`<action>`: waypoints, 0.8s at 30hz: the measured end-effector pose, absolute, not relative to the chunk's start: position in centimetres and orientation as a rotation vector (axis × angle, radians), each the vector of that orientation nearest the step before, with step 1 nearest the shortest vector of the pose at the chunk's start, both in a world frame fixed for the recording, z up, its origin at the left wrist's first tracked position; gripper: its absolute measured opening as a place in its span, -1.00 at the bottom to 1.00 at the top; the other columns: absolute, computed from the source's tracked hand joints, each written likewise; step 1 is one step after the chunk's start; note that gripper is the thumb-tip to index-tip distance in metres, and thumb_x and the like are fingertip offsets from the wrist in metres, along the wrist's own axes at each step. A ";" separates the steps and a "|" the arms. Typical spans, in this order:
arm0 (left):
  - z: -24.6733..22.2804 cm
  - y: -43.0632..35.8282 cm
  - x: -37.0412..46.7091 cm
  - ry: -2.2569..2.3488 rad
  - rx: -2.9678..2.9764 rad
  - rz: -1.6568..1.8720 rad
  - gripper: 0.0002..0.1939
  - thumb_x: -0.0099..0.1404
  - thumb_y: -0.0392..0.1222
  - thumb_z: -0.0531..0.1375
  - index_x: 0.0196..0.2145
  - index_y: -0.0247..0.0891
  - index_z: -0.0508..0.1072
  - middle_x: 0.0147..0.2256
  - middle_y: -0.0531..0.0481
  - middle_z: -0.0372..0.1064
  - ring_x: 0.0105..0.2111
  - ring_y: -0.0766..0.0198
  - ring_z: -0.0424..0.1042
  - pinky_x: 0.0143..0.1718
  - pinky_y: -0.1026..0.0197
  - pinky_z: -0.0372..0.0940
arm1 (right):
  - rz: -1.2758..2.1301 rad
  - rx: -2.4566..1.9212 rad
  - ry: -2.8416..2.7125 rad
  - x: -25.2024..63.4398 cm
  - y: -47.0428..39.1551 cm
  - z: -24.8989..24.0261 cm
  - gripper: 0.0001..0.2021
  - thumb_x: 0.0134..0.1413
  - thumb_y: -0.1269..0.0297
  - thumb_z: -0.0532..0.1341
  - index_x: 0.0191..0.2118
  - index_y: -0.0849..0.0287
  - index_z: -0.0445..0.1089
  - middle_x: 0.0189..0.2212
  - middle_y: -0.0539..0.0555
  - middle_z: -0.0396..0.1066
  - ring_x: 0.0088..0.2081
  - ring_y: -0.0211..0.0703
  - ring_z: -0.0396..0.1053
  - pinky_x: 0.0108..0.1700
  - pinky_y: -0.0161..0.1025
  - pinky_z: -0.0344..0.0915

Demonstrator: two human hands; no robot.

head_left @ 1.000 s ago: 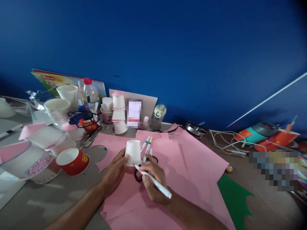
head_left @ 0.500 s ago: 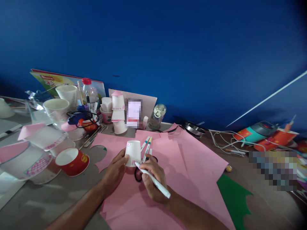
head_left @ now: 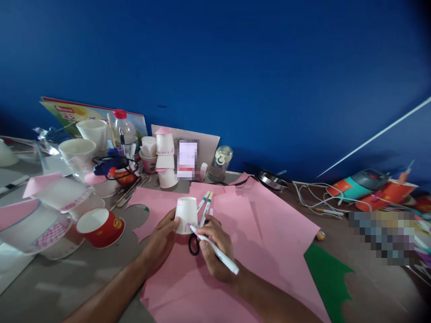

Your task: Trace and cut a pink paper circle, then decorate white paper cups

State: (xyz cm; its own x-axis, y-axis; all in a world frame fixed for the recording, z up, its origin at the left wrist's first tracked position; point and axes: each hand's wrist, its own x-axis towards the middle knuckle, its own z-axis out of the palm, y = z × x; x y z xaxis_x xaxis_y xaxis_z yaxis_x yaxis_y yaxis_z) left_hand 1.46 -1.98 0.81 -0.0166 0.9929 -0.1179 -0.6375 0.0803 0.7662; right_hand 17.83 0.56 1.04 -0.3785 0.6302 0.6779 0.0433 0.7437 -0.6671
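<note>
Upside down over the pink paper [head_left: 242, 260], a white paper cup [head_left: 186, 213] is gripped at its left side by my left hand [head_left: 164, 233]. Small pink lines mark the cup near its top and its lower rim. My right hand [head_left: 215, 249] is closed round a white marker pen [head_left: 220, 255], slanted with its tip at the cup's lower front. Two more markers [head_left: 204, 202] lie just behind the cup. Below the cup, a black scissors handle [head_left: 194, 245] shows, its other parts mostly hidden by the cup and my right hand.
A red paper bowl [head_left: 101, 227] and several decorated cups [head_left: 57, 193] stand at left. Behind are stacked cups [head_left: 165, 157], a phone [head_left: 187, 159] and a glass jar [head_left: 220, 163]. White cables [head_left: 316, 202], a teal-orange tool [head_left: 358, 186] and green paper [head_left: 326, 273] lie at right.
The marker tip has shifted slightly along the cup's lower edge, and the pink line there shows more clearly. Both hands keep their holds. The view has moved a little.
</note>
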 end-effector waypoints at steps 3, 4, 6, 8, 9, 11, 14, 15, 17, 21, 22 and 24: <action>0.8 -2.0 1.4 0.768 0.590 1.423 -0.65 0.26 -0.22 0.23 0.02 -0.25 0.48 -0.11 -0.10 0.53 -0.09 0.06 0.44 -0.03 0.10 0.22 | 0.683 -0.536 -1.863 17.9 0.7 1.0 -0.85 0.25 0.27 0.04 -0.16 0.09 0.34 -0.51 -0.01 0.37 -0.46 -0.15 0.36 0.14 0.13 0.22; 0.8 -1.9 1.4 0.764 0.588 1.423 -0.65 0.27 -0.22 0.23 0.02 -0.24 0.48 -0.09 -0.10 0.52 -0.07 0.06 0.43 -0.02 0.10 0.22 | 0.682 -0.542 -1.859 17.9 0.7 1.0 -0.84 0.25 0.27 0.04 -0.16 0.09 0.34 -0.50 -0.01 0.38 -0.45 -0.15 0.36 0.13 0.12 0.22; 0.7 -1.9 1.3 0.750 0.589 1.424 -0.67 0.29 -0.22 0.21 0.02 -0.24 0.48 -0.06 -0.10 0.51 -0.04 0.07 0.41 -0.01 0.11 0.21 | 0.684 -0.554 -1.846 17.9 0.7 0.9 -0.84 0.26 0.29 0.04 -0.16 0.08 0.35 -0.48 0.00 0.39 -0.43 -0.15 0.36 0.12 0.11 0.23; 0.7 -1.8 1.3 0.728 0.595 1.423 -0.68 0.31 -0.23 0.19 0.02 -0.25 0.47 -0.03 -0.11 0.49 -0.01 0.06 0.39 -0.01 0.11 0.21 | 0.686 -0.569 -1.831 17.9 0.8 0.8 -0.84 0.25 0.30 0.04 -0.17 0.08 0.36 -0.47 -0.01 0.38 -0.43 -0.15 0.35 0.10 0.10 0.24; 0.7 -1.8 1.2 0.718 0.599 1.422 -0.68 0.32 -0.23 0.18 0.03 -0.25 0.47 -0.02 -0.11 0.48 0.01 0.05 0.38 0.00 0.10 0.20 | 0.686 -0.579 -1.822 18.0 0.9 0.7 -0.84 0.25 0.30 0.05 -0.18 0.08 0.36 -0.47 0.00 0.37 -0.41 -0.14 0.35 0.09 0.09 0.25; 0.6 -1.7 1.2 0.699 0.601 1.421 -0.68 0.34 -0.24 0.16 0.03 -0.27 0.47 -0.01 -0.13 0.48 0.02 0.04 0.37 0.02 0.09 0.20 | 0.696 -0.602 -1.805 18.1 0.9 0.7 -0.85 0.25 0.28 0.06 -0.20 0.09 0.37 -0.47 0.01 0.35 -0.36 -0.10 0.35 0.04 0.06 0.28; 0.4 -1.7 1.0 0.679 0.590 1.421 -0.68 0.34 -0.25 0.15 0.03 -0.28 0.47 -0.01 -0.14 0.48 0.03 0.03 0.37 0.04 0.08 0.19 | 0.731 -0.633 -1.791 18.2 1.0 0.6 -0.84 0.25 0.26 0.07 -0.22 0.10 0.39 -0.47 0.03 0.34 -0.31 -0.08 0.36 -0.02 0.00 0.31; 0.4 -1.6 1.0 0.671 0.582 1.422 -0.68 0.34 -0.25 0.15 0.03 -0.28 0.47 -0.01 -0.14 0.49 0.03 0.03 0.37 0.04 0.08 0.19 | 0.740 -0.642 -1.788 18.2 1.0 0.7 -0.83 0.25 0.26 0.07 -0.22 0.11 0.39 -0.47 0.04 0.34 -0.30 -0.07 0.37 -0.01 0.00 0.30; 0.2 -1.5 0.9 0.660 0.569 1.421 -0.68 0.34 -0.25 0.15 0.02 -0.28 0.48 -0.02 -0.14 0.49 0.02 0.02 0.38 0.05 0.08 0.19 | 0.750 -0.654 -1.781 18.3 1.0 0.7 -0.82 0.26 0.25 0.07 -0.21 0.12 0.40 -0.46 0.05 0.36 -0.27 -0.06 0.38 0.01 0.00 0.29; -0.1 -1.4 0.7 0.658 0.557 1.427 -0.68 0.33 -0.24 0.16 0.02 -0.29 0.48 -0.02 -0.13 0.49 0.01 0.02 0.38 0.03 0.07 0.22 | 0.765 -0.664 -1.774 18.3 1.0 0.7 -0.82 0.25 0.24 0.08 -0.21 0.11 0.41 -0.44 0.05 0.38 -0.24 -0.06 0.38 0.00 -0.03 0.29; -0.2 -1.4 0.7 0.661 0.553 1.430 -0.68 0.33 -0.23 0.16 0.03 -0.29 0.48 -0.02 -0.13 0.50 0.01 0.02 0.39 0.03 0.07 0.22 | 0.773 -0.665 -1.775 18.3 1.0 0.7 -0.83 0.24 0.25 0.08 -0.22 0.11 0.41 -0.44 0.05 0.38 -0.24 -0.06 0.38 -0.01 -0.04 0.30; -0.3 -1.4 0.7 0.662 0.541 1.432 -0.67 0.33 -0.23 0.16 0.03 -0.29 0.48 -0.03 -0.13 0.50 0.00 0.02 0.40 0.02 0.08 0.24 | 0.787 -0.671 -1.774 18.3 1.0 0.6 -0.83 0.24 0.27 0.08 -0.21 0.11 0.41 -0.42 0.06 0.38 -0.22 -0.05 0.37 -0.02 -0.06 0.30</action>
